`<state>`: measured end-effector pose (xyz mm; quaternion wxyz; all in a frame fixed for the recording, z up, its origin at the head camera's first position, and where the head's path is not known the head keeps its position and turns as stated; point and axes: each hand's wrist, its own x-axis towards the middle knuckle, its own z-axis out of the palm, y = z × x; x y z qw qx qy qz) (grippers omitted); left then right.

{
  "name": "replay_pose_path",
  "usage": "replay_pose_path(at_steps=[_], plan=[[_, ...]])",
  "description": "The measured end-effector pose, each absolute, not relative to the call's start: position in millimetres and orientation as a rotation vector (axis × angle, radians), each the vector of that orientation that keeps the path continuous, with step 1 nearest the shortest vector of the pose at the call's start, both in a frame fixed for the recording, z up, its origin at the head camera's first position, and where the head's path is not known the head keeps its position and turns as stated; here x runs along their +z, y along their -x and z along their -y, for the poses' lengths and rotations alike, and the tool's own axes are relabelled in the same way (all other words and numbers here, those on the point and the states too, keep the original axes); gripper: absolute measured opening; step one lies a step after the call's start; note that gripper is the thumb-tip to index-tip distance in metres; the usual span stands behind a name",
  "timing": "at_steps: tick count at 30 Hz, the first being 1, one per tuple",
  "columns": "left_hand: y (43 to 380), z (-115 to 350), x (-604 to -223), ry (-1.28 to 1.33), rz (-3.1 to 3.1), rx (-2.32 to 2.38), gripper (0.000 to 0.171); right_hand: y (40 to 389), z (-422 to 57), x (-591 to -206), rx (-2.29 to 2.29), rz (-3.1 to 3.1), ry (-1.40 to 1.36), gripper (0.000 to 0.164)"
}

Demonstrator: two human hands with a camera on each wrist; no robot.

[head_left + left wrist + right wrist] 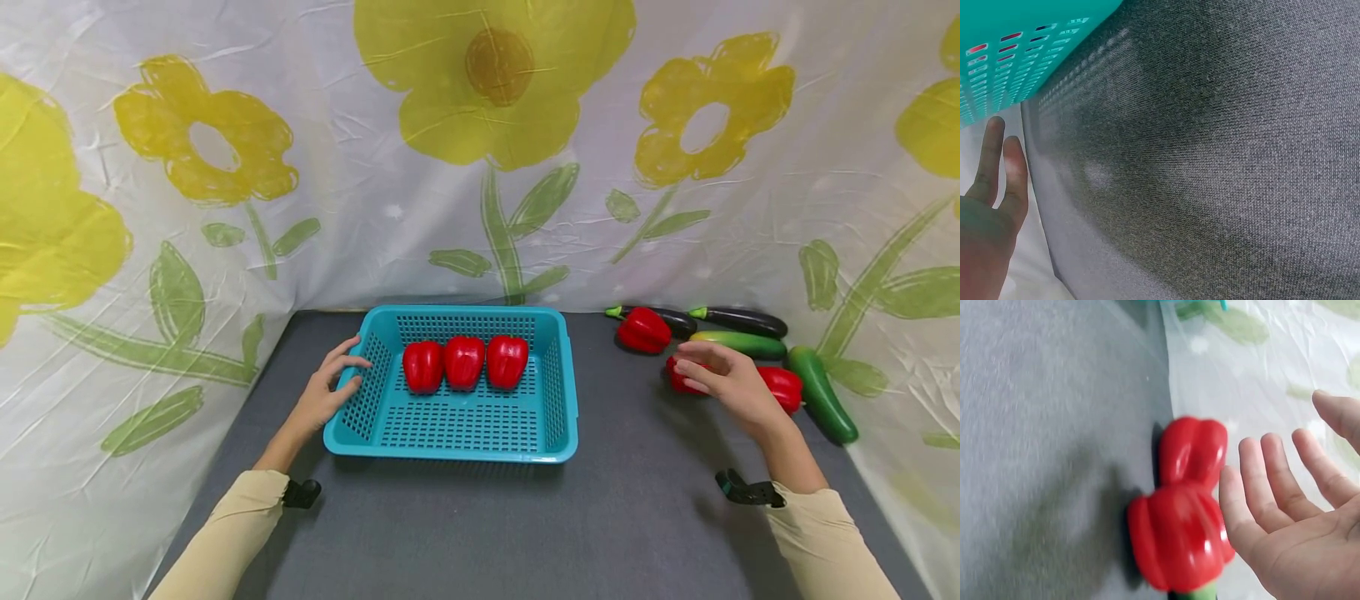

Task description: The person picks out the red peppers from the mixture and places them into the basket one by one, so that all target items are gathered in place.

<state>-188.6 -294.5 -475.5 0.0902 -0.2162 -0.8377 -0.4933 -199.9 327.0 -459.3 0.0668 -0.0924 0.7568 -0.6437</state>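
A turquoise plastic basket (pixel 450 451) with perforated walls stands mid-table. Inside it, three red bell peppers (pixel 464 363) sit side by side in a row. My left hand (pixel 324 396) is at the basket's left rim with fingers extended; in the left wrist view two fingers (pixel 1015 169) point up at the wall. Over at the right, my right hand (pixel 731 387) hovers with spread fingers above a red bell pepper (pixel 681 379), partly covering it. The right wrist view shows the bare palm (pixel 1316 544) beside two red bell peppers, the nearer one (pixel 1179 537) close to the fingers.
Further red bell peppers lie at the right, one at the back (pixel 643 330) and one beyond my right wrist (pixel 782 388). Around them are two dark eggplants (pixel 738 320) and two green cucumber-like vegetables (pixel 821 396). A flower-printed curtain (pixel 480 225) borders the dark table.
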Motion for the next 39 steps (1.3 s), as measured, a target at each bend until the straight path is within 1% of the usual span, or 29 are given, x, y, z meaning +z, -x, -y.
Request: replay_pose_path(at_steps=[9, 11, 16, 20, 27, 31, 34, 39], plan=[[187, 294, -474, 0.63, 2.492, -1.478, 0.023, 187, -357, -462, -1.909, -2.434, 0.067, 0.029], [186, 293, -473, 0.635, 2.489, -1.475, 0.023, 185, -360, -462, -1.888, -2.479, 0.021, 0.033], [186, 294, -473, 0.642, 2.488, -1.464, 0.023, 184, -364, -466, -1.784, -2.618, -0.086, 0.055], [190, 297, -479, 0.647, 2.475, -1.471, 0.023, 184, -361, -470, -1.661, -2.733, -0.168, 0.066], [203, 309, -506, 0.646, 2.452, -1.479, 0.024, 185, -349, -473, -1.513, -2.797, -0.183, 0.08], [206, 313, -511, 0.649, 2.452, -1.489, 0.024, 187, -344, -477, -1.514, -2.771, -0.172, 0.087], [205, 312, -510, 0.652, 2.447, -1.492, 0.024, 190, -341, -481, -1.527, -2.748, -0.182, 0.091], [194, 299, -487, 0.658, 2.461, -1.491, 0.023, 194, -338, -491, -1.522, -2.74, -0.194, 0.098]])
